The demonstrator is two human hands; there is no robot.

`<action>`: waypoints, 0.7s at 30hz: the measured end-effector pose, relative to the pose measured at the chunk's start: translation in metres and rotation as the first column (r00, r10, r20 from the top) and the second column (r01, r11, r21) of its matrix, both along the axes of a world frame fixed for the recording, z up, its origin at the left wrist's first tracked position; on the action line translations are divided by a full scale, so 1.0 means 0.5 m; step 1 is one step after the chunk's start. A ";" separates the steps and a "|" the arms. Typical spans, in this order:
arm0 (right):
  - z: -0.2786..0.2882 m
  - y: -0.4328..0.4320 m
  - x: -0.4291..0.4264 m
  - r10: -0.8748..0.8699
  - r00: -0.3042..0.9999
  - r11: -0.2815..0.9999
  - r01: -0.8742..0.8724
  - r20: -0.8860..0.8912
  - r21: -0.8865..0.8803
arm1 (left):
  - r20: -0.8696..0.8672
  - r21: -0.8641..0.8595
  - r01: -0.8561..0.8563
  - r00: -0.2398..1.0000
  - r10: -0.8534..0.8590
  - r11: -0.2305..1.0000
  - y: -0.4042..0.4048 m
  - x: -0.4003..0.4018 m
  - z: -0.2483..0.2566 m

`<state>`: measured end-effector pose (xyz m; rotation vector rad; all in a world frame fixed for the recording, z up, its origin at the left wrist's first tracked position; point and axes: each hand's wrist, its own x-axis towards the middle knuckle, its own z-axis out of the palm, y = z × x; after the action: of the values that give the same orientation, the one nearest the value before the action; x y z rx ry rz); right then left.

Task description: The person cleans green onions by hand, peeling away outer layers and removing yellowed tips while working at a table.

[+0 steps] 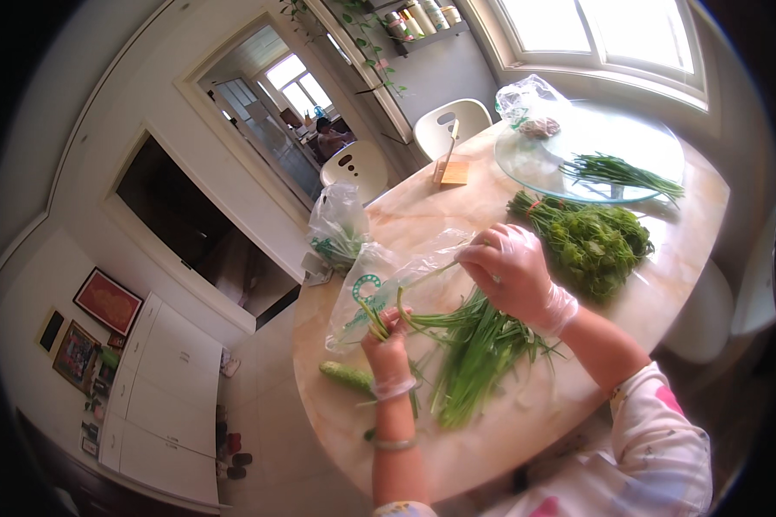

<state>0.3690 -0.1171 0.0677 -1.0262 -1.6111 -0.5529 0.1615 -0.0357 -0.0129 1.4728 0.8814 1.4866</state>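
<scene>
Both my hands wear thin clear plastic gloves. In my left hand is a small bunch of green stalks, their pale cut ends sticking up past the fingers. My right hand, higher and farther right, pinches the end of one thin pale stalk that slants down to the left. Below and between the hands lies a loose pile of long green leaves, likely garlic chives. A cucumber rests beside my left wrist, partly hidden by it. Behind my left hand spreads a clear plastic bag with green print.
A leafy bundle of herbs tied with a red band lies right of my right hand. The glass turntable carries more chives and a plastic bag. A small wooden stand and another filled bag stand on the marble-patterned table.
</scene>
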 end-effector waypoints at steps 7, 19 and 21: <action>0.007 0.011 0.029 -0.144 0.977 0.982 0.162 -0.159 0.101 | -0.003 -0.040 -0.100 0.995 0.100 0.994 0.012 -0.007 -0.006; -0.048 0.005 0.011 0.229 0.856 0.615 0.243 0.464 -0.751 | 0.213 0.011 -0.084 0.974 0.080 0.996 0.002 0.006 0.003; -0.046 0.014 -0.013 0.142 0.936 0.808 0.077 0.321 -0.584 | 0.210 -0.032 -0.102 0.972 0.107 0.994 -0.004 0.015 0.002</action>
<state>0.3627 -0.1100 0.0447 -1.4081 -2.1979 -0.2032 0.1689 -0.0379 -0.0121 1.2415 0.8526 1.6711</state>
